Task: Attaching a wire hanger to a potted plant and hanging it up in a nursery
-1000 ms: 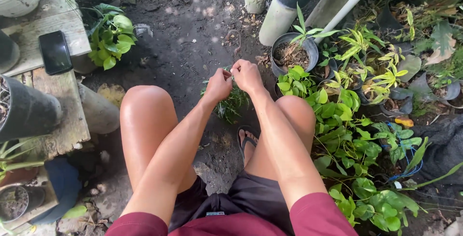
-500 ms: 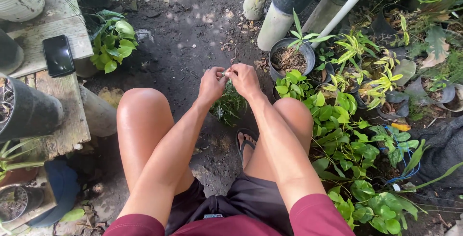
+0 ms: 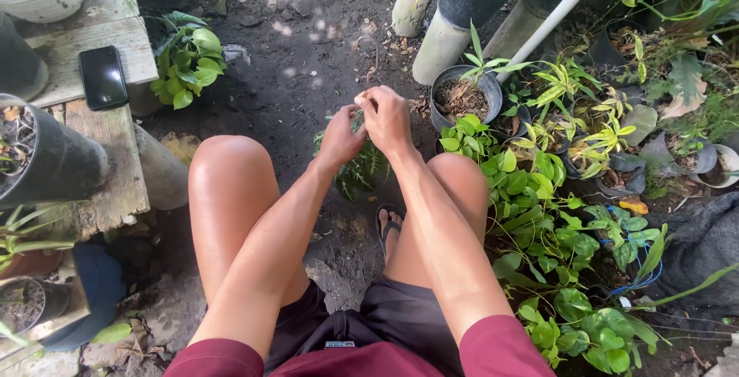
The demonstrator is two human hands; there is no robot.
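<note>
I sit with my knees apart over dark soil, and a small feathery green plant (image 3: 362, 169) stands on the ground between them. My left hand (image 3: 341, 137) is closed around the plant's upper fronds. My right hand (image 3: 385, 115) is higher, its fingers pinched on the plant's top just above the left hand. What the fingertips grip is too small to make out. The plant's base is hidden behind my hands and forearms.
A wooden bench (image 3: 100, 169) at left holds a black phone (image 3: 103, 77) and a black pot (image 3: 46, 163). Several potted leafy plants (image 3: 554, 192) crowd the right. A soil-filled black pot (image 3: 462, 93), pale pipes (image 3: 439, 38) and a white rod (image 3: 554, 11) stand beyond.
My right hand has risen above the left, pulling up at the plant's top. The left hand dropped slightly onto the fronds. The view shifted a little.
</note>
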